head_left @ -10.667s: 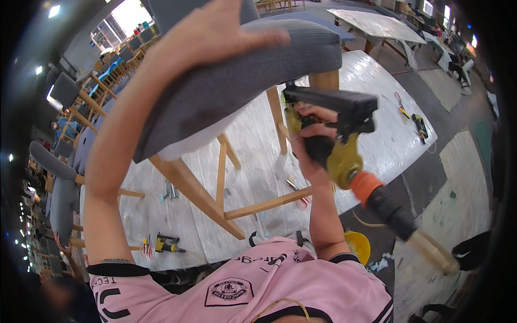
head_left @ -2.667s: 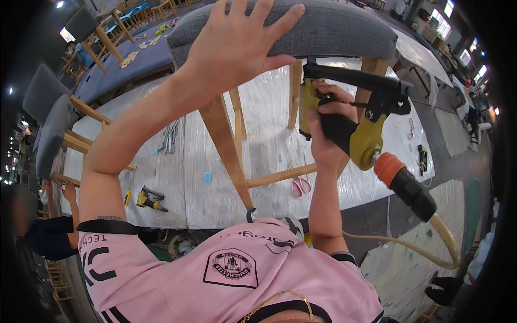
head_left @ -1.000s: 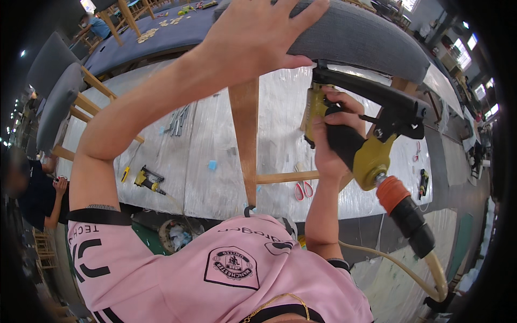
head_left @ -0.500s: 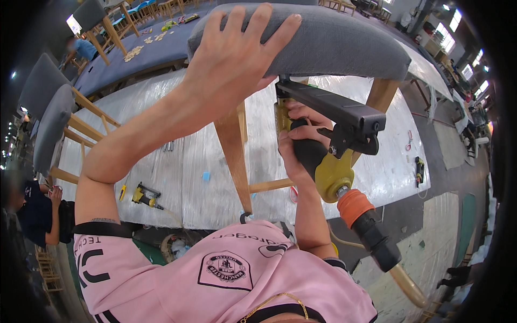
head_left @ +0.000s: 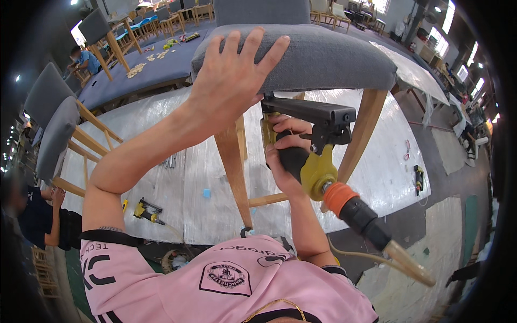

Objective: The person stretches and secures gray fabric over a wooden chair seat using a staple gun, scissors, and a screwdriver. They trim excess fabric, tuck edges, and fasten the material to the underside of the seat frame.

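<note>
A padded grey chair (head_left: 328,59) on wooden legs stands upright in front of me. My left hand (head_left: 231,78) lies on the front of its seat, fingers spread and palm against the fabric. Below the seat, my right hand (head_left: 285,142) is wrapped round the black grip of a yellow and black pneumatic staple gun (head_left: 318,167). The gun is upturned, its nose close under the seat's front edge; whether it touches is hidden. An orange and black coupling (head_left: 353,207) joins the gun to a tan air hose (head_left: 409,264).
A second staple gun (head_left: 148,211) lies on the film-covered table (head_left: 177,188), and another tool (head_left: 418,180) on its right side. More grey chairs (head_left: 59,118) stand at left. One person (head_left: 40,215) is at left, another (head_left: 85,60) behind the far blue-grey table (head_left: 161,54).
The view has tipped up, showing more of the chair's backrest. The staple gun and my right hand have shifted left under the seat. My left hand stays on the cushion.
</note>
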`<state>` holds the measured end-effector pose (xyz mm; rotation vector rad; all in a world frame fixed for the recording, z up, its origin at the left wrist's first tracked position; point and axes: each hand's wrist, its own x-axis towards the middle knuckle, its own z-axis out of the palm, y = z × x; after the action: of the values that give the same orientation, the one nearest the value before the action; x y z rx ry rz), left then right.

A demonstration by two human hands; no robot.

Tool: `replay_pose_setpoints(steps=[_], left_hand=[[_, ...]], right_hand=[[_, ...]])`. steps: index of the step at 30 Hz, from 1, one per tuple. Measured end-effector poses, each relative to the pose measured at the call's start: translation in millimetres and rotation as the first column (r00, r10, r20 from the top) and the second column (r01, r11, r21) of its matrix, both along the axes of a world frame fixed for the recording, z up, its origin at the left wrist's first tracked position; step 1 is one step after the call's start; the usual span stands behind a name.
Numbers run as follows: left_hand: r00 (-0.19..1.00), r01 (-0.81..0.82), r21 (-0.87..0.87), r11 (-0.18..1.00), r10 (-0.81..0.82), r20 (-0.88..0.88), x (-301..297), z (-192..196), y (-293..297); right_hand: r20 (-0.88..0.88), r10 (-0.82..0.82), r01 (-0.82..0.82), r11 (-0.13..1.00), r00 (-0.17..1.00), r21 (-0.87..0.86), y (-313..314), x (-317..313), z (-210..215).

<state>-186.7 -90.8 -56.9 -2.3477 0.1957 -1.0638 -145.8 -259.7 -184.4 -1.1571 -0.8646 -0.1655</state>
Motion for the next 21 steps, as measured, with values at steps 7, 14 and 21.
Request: replay_pose_setpoints(steps=[7,14,21], left_hand=[[0.999,-0.05,-0.025,0.998,0.051,0.006,2,-2,-3],[0.998,-0.045,-0.012,0.999,0.045,-0.038,6,11,9],[0.989,-0.045,-0.683,0.729,-0.065,-0.135,17,42,72]], right_hand=[[-0.105,0.069,-0.07,0.998,0.992,-0.007,2,-5,2],[0.06,0.122,-0.126,0.99,0.991,0.063,4,15,10],[-0.026,-0.188,0.189,0.947,0.982,0.26,-72,34,-47]])
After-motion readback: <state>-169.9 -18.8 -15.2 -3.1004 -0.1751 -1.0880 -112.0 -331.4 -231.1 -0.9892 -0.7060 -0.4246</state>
